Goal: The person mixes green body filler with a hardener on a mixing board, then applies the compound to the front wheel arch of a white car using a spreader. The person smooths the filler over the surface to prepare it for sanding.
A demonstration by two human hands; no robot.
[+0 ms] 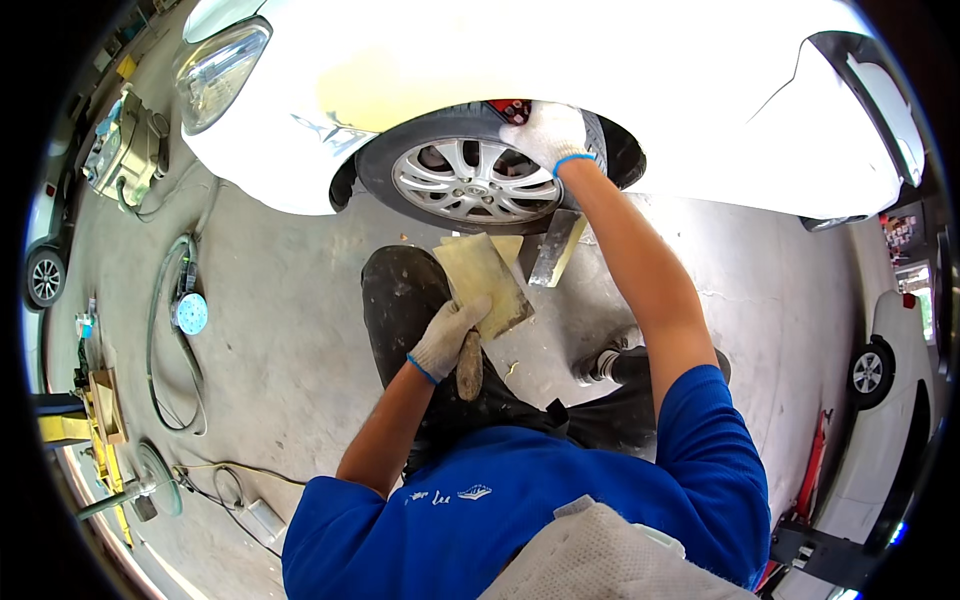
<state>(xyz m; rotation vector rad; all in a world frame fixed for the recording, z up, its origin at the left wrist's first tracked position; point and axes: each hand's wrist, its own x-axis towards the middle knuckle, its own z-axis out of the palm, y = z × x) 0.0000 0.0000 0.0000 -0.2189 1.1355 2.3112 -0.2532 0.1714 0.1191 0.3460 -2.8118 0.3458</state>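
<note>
My left hand (450, 335), in a white knit glove with a blue cuff, is closed on a flat putty board (485, 282) smeared with pale yellow paste. The board's worn wooden handle (469, 368) points back toward me. My right hand (552, 135), gloved alike, reaches up to the top of the car's front wheel (475, 180), under the fender edge. Its fingers are curled beside a red patterned thing (512, 110) lodged above the tyre; whatever they grip is hidden. A yellow patch (370, 85) marks the white car's fender left of the wheel.
A grey, yellow-edged block (558, 248) rests on the floor below the wheel. To the left lie a sander with a blue disc (190, 313), its looped hose (152, 370) and cables (235, 470). A machine (125, 150) stands farther off. Another white car (880, 400) is at right.
</note>
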